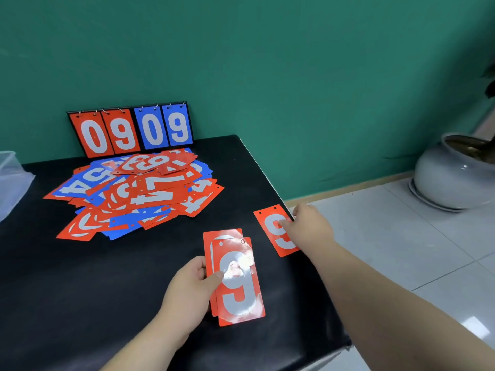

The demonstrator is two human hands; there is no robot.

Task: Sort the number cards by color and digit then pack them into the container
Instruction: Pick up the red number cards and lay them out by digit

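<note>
The right hand [308, 226] pinched a glossy red plastic card with a white 9 [271, 223] at the right edge of the black surface [107, 290]; a slip could drop it to the floor [401, 236]. The left hand [187, 287] gripped a loose stack of red 9 cards [241, 293], liable to slide apart. The red-and-blue card pile [134, 194] lay beyond, the clear container [10, 178] far left.

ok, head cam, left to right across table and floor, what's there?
Clear container → loose card pile → red stack in the left hand → red 9 card held by the right hand → grey pot.
</note>
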